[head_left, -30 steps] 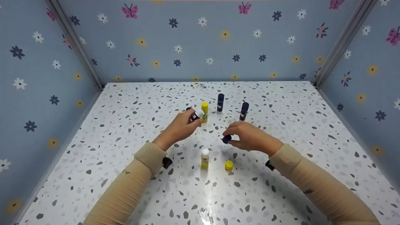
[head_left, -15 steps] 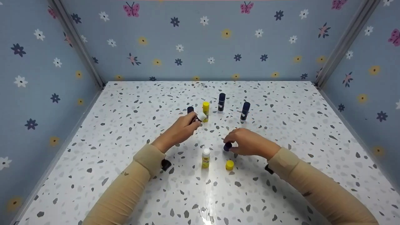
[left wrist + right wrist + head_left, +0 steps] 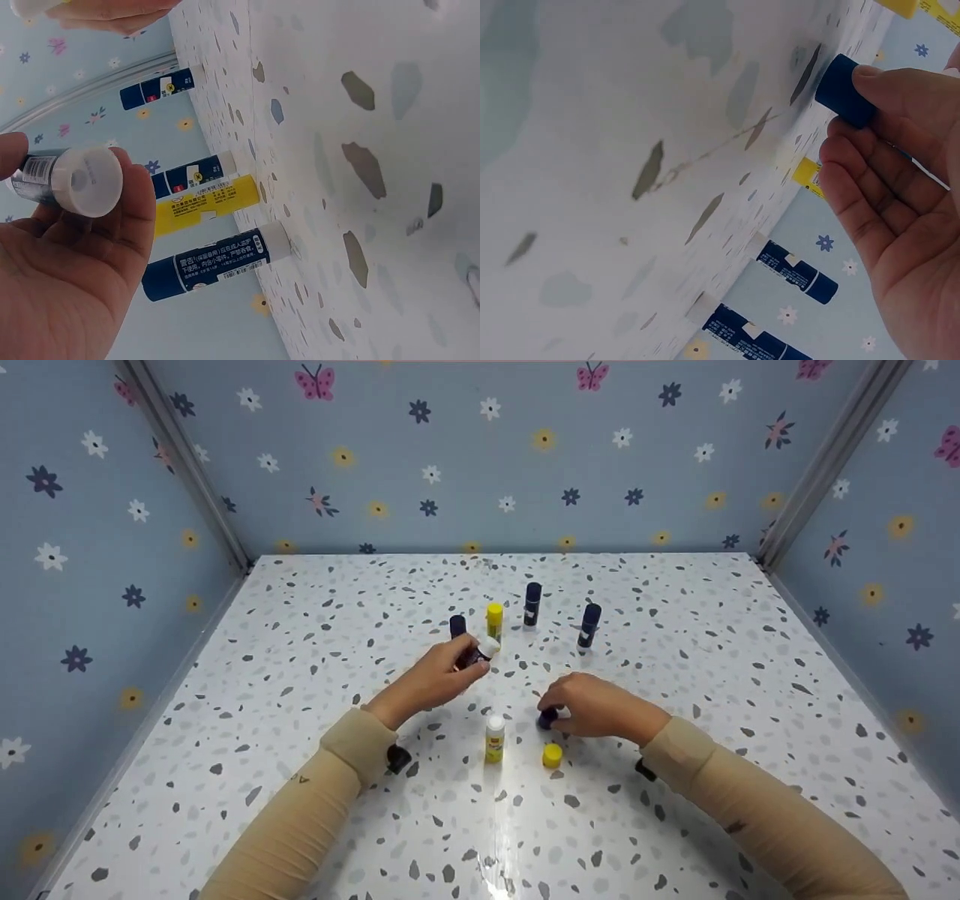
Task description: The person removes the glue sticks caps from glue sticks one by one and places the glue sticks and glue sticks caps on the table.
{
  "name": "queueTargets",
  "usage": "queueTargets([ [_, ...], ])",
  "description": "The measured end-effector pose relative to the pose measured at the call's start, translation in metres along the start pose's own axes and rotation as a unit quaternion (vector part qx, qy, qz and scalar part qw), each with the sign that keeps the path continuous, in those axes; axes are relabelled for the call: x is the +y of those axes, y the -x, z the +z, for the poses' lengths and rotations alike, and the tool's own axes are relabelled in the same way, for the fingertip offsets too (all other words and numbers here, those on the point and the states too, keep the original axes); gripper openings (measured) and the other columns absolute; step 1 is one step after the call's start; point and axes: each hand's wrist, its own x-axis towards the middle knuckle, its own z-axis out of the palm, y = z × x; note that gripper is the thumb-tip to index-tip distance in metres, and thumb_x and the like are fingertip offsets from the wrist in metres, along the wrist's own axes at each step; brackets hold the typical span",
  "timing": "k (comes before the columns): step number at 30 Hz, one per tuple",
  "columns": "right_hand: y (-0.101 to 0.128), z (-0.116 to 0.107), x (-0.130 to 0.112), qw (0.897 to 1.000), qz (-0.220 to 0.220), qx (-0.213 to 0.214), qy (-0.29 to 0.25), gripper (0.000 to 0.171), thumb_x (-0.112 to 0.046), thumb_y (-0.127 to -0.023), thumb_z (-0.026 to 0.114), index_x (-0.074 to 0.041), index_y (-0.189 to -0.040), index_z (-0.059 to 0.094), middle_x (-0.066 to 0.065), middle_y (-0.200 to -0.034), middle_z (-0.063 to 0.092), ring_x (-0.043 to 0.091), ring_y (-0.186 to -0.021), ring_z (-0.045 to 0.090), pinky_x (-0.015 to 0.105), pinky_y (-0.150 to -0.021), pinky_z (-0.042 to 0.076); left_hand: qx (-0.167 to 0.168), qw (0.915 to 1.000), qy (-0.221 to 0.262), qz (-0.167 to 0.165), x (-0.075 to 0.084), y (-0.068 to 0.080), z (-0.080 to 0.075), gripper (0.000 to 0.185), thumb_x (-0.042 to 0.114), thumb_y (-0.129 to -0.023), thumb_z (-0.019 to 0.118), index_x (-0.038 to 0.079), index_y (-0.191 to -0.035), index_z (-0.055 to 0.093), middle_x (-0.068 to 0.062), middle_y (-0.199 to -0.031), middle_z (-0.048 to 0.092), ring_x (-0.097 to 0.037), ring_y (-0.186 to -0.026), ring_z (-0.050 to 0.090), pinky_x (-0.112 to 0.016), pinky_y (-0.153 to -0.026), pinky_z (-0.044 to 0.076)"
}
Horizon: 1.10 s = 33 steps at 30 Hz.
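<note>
My left hand grips a dark blue glue stick, tilted above the table, its white end facing the left wrist camera. Between the thumb and fingers of my right hand is a dark blue cap, low over the table; whether it touches the surface I cannot tell. Just in front of that hand sits a yellow cap. To its left a yellow glue stick stands upright with its white top exposed.
Behind the hands, capped glue sticks stand upright: a dark blue one, a yellow one, another dark blue one and a dark blue one at right. Patterned walls enclose the speckled table.
My right hand has lowered the dark blue cap toward me, close to the yellow cap. My left hand has drawn the glue stick slightly nearer, uncovering the dark blue stick behind it.
</note>
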Motion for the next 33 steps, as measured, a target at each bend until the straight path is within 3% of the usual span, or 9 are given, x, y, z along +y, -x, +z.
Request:
queueTargets([
  [7, 0.0, 0.003, 0.001, 1.0, -0.004, -0.003, 0.006, 0.022, -0.003, -0.092, 0.082, -0.005, -0.114, 0.082, 0.009, -0.11, 0.082, 0.026, -0.103, 0.077, 0.045, -0.095, 0.062, -0.017, 0.9993, -0.003, 0.034, -0.004, -0.002, 0.004, 0.018, 0.026, -0.11, 0.063, 0.008, -0.113, 0.064, -0.006, -0.1, 0.064, -0.017, -0.087, 0.059, -0.032, -0.078, 0.052],
  [16, -0.001, 0.001, -0.001, 1.0, 0.008, -0.017, 0.005, 0.022, -0.003, -0.092, 0.083, -0.007, -0.114, 0.083, 0.007, -0.109, 0.083, 0.025, -0.102, 0.077, 0.044, -0.095, 0.062, -0.016, 0.9982, -0.015, 0.057, -0.008, -0.003, 0.005, 0.02, 0.023, -0.106, 0.069, 0.008, -0.118, 0.072, -0.007, -0.104, 0.067, -0.015, -0.091, 0.058, -0.031, -0.08, 0.05],
  [21, -0.003, 0.0, -0.002, 0.999, 0.027, -0.027, -0.005, 0.024, -0.003, -0.093, 0.082, -0.007, -0.116, 0.083, 0.008, -0.11, 0.083, 0.025, -0.103, 0.077, 0.044, -0.096, 0.062, -0.025, 0.9985, -0.004, 0.049, -0.009, -0.003, 0.005, 0.021, 0.021, -0.106, 0.07, 0.008, -0.122, 0.071, -0.008, -0.106, 0.07, -0.016, -0.092, 0.064, -0.032, -0.082, 0.054],
  [33, -0.003, 0.001, -0.001, 0.999, 0.023, -0.026, -0.014, 0.022, -0.002, -0.093, 0.082, -0.006, -0.115, 0.083, 0.007, -0.109, 0.083, 0.023, -0.101, 0.077, 0.043, -0.094, 0.063, -0.028, 0.9993, -0.004, 0.023, -0.014, -0.004, 0.01, 0.017, 0.019, -0.1, 0.079, 0.009, -0.112, 0.072, -0.008, -0.106, 0.075, -0.017, -0.096, 0.069, -0.038, -0.09, 0.059],
])
